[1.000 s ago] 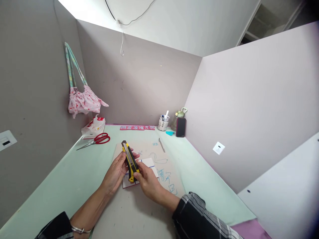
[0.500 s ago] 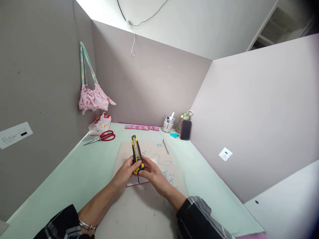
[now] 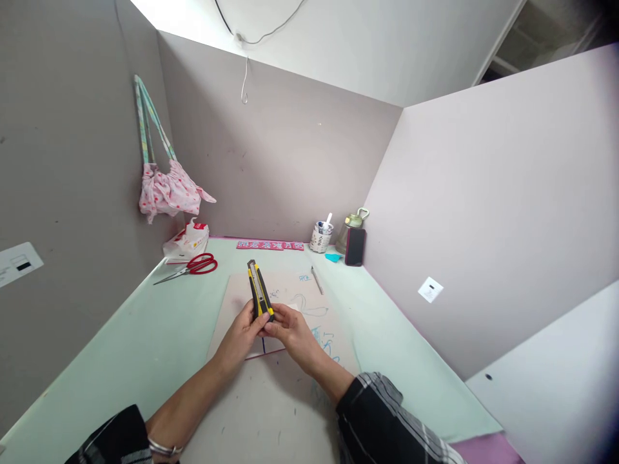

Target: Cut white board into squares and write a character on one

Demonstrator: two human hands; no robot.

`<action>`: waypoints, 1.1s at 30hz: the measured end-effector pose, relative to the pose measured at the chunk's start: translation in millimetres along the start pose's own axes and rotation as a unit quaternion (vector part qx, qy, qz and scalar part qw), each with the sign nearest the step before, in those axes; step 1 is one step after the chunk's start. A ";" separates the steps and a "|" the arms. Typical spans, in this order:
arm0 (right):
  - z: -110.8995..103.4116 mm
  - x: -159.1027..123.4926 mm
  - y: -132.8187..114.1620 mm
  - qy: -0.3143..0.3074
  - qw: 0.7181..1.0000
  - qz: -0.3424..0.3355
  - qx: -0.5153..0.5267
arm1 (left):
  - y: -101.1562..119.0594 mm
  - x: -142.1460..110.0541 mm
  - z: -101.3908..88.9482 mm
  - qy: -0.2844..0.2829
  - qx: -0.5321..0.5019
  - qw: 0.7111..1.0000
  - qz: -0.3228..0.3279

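Closed around the lower half of a black-and-yellow, long-bodied utility knife, the left hand lays its thumb across the knife's face near the bottom end, with its fingers wrapped behind. The right hand meets it there, thumb and fingers drawn in on the bottom end from the other side, so both hands have hold of the one tool. The knife is raised in front of the person, over a beige board marked with blue scribbles, its top end pointing away and leaning slightly left. Black panels and yellow edging frame a silvery strip along the middle of its face; a small dark spot sits low on that strip, and the tip is dark and blunt-looking. Whether any blade pokes past the tip is too small to tell.

Beneath the hands, partly hidden, lies a white card with a dark blue line and a red near edge. Farther off, a slim silvery craft knife lies near the board's right edge, and red-handled metal scissors rest on the pale green tabletop to the left.
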State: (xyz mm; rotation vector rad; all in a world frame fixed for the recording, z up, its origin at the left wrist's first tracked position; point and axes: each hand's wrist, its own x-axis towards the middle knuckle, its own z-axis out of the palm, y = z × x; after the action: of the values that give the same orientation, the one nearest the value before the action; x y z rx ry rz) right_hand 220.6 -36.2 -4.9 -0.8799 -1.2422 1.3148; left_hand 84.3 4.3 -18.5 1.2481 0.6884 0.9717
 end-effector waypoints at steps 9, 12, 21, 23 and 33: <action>6.8 0.2 9.4 0.029 0.999 -0.031 -0.002 | 2.2 -4.9 4.9 0.054 0.053 0.996 0.047; 10.6 -0.6 11.3 0.039 0.999 -0.037 -0.001 | 1.2 -5.1 4.5 0.060 0.051 0.996 0.050; -3.2 -0.3 -0.6 0.007 1.000 0.018 0.011 | 4.7 2.3 -2.6 0.012 -0.054 0.998 0.005; -5.2 -3.4 -4.1 -0.032 0.998 0.049 0.014 | 9.7 3.0 -7.9 0.004 -0.096 0.995 -0.009; -0.2 -6.3 -3.1 -0.063 0.993 0.097 -0.016 | 8.9 2.7 -10.4 0.032 -0.221 0.974 -0.037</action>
State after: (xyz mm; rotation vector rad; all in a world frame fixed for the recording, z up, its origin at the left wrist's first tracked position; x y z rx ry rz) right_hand 222.4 -42.7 -2.8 -0.9727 -1.3044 1.5278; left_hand 74.6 11.8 -11.8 0.7965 0.5271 1.0384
